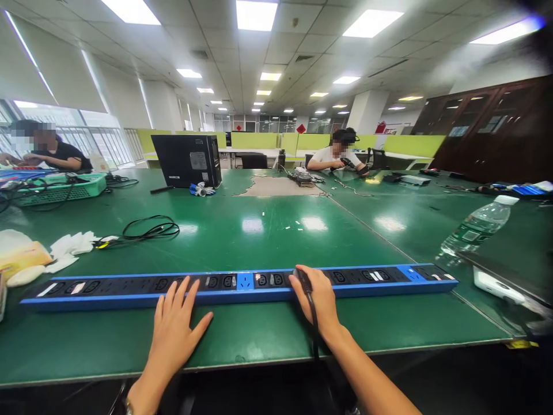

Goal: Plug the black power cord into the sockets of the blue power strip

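Observation:
A long blue and black power strip (259, 295) lies across the green table, parallel to its front edge. Black sockets and a few blue ones line its top. My left hand (175, 323) rests on the strip left of its middle, fingers stretched out and holding nothing. Right of the middle, my right hand (317, 297) grips a black power plug (303, 279) over the sockets. Its cable (314, 325) runs down past the table's front edge. My fingers cover part of the plug, so I cannot tell whether it sits in a socket.
A clear water bottle (479, 225) stands tilted at the right, near a white device (496, 285). On the left lie a coiled black cable (151, 227), crumpled tissues (71, 245) and a green basket (64, 190). A black computer case (188, 161) stands farther back. Two people sit beyond.

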Demonstrator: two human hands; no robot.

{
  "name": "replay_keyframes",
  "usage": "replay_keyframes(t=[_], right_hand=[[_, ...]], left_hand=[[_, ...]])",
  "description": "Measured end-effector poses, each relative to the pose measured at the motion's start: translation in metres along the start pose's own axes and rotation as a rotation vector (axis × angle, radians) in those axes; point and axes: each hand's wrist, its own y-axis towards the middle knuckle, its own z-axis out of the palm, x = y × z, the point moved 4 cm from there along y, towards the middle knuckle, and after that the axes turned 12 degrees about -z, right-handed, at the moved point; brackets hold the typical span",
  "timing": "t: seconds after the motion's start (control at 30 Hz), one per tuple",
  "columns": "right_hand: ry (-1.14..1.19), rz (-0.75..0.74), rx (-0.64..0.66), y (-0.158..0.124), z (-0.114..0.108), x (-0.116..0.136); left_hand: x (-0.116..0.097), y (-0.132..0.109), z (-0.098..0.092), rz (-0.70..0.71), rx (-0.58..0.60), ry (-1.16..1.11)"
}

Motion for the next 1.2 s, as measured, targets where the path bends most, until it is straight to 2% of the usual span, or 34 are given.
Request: replay_keyframes(t=[0.27,0.4,0.57,0.67,0.8,0.9,1.0,1.1,1.2], right_hand=[[-0.105,-0.115,0.099,0.003,-0.001,0.005],[-0.067,-0.191,0.026,0.001,0.002,0.007],[-0.012,-0.144,-0.083,-0.001,0.0,0.007],[0.108,-0.019,-0.167,0.005,-0.006,0.0],[0.194,0.301,-0.396,0.01,-0.032,-0.044],[0.09,0.359,-0.321,0.003,-0.056,-0.091],[-0.009,0.345,-0.198,-0.012,-0.076,-0.129],[-0.01,0.233,-0.084,-0.021,-0.084,-0.141],[-0.021,0.108,0.001,-0.02,-0.083,-0.135]], left_hand=[[0.0,-0.001,0.001,0.012,-0.019,0.012],[0.0,0.0,0.002,-0.003,-0.019,0.0],[0.003,-0.001,0.005,-0.01,-0.022,-0.003],[0.004,-0.002,0.007,-0.005,-0.022,0.004],[0.003,-0.002,0.007,-0.008,-0.038,-0.004],[0.003,-0.003,0.007,-0.003,-0.036,-0.007],[0.005,-0.004,0.009,0.018,-0.025,0.009],[0.008,-0.004,0.011,0.033,-0.014,0.035],[0.007,-0.004,0.01,0.034,-0.023,0.041]])
